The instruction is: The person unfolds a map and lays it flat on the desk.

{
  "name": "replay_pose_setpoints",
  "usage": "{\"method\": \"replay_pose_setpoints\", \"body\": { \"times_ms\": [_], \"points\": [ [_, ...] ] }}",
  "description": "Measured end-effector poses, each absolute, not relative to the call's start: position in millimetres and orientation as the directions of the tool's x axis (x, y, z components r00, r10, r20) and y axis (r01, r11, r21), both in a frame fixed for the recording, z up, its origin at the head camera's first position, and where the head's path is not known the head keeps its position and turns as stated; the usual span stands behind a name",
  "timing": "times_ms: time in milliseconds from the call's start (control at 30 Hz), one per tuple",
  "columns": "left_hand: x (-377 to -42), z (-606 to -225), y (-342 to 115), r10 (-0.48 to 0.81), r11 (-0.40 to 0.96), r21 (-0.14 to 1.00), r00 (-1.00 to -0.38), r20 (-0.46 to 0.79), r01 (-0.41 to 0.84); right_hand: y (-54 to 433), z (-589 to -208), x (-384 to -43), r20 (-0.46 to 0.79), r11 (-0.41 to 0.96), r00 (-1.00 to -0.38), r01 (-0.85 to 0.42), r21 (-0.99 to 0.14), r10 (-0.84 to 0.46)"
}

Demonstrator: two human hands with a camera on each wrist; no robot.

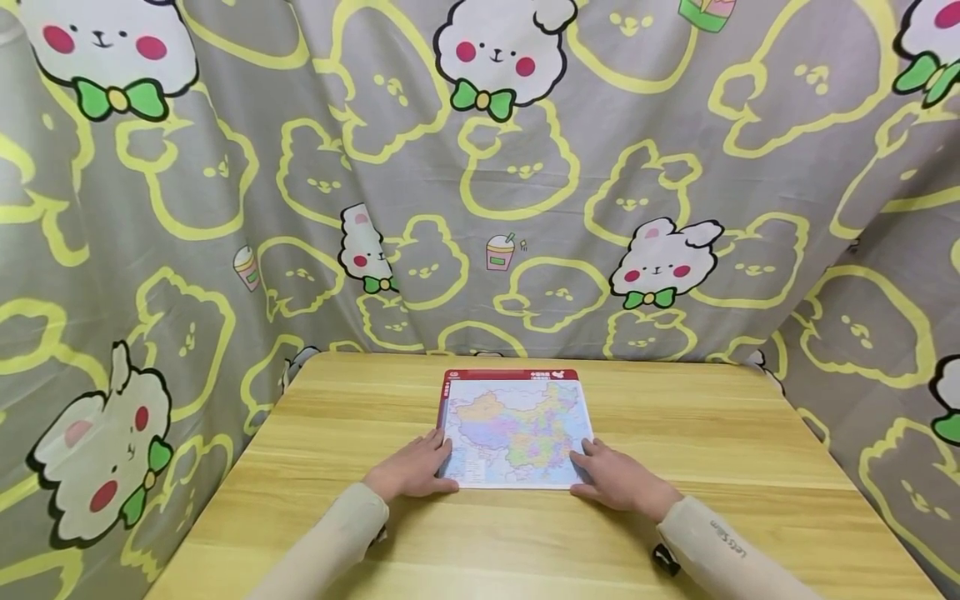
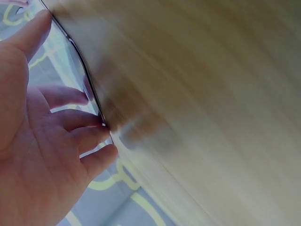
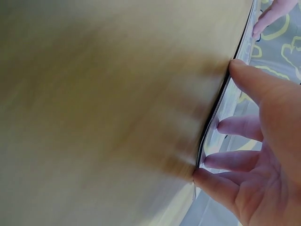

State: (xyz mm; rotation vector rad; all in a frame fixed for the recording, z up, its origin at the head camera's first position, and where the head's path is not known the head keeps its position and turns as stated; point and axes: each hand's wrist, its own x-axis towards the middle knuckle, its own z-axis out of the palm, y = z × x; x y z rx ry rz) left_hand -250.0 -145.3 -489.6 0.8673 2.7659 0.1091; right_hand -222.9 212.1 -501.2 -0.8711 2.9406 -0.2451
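A grey curtain [image 1: 551, 221] printed with yellow outlines and white cartoon animals in green bows hangs behind and on both sides of my wood-grain worktop [image 1: 697, 408]. Flat on that worktop, near the middle, lies a map board [image 1: 517, 433], its map of China in pastel patches, bordered in red along the top and left. My pale sleeves reach in from below, the right sleeve [image 1: 731, 542] marked with dark lettering [image 1: 727, 539]. My left hand [image 1: 415, 467] touches the board's left edge, my right hand [image 1: 618, 477] its right edge, each thumb beside a near corner. The wrist views show the left fingers [image 2: 66, 95] and right fingers [image 3: 240, 126] apart from their thumbs, tips against the board's edge, clamped on nothing. Under my right sleeve sits a small black object [image 1: 664, 558].
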Motion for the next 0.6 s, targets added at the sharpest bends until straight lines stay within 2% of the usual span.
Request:
{"method": "replay_pose_setpoints", "body": {
  "times_ms": [300,600],
  "points": [
    [-254.5,-490.4,-148.9,0.594,0.804,0.155,-0.783,-0.183,0.574,206.8,-497.9,-221.4,-0.033,0.832,-0.842,-0.525,-0.179,-0.538],
    [-256.9,-486.7,-149.2,0.639,0.769,0.157,-0.741,-0.208,0.619,207.0,-498.9,-223.2,-0.027,0.828,-0.836,-0.537,-0.164,-0.548]
  ]
}}
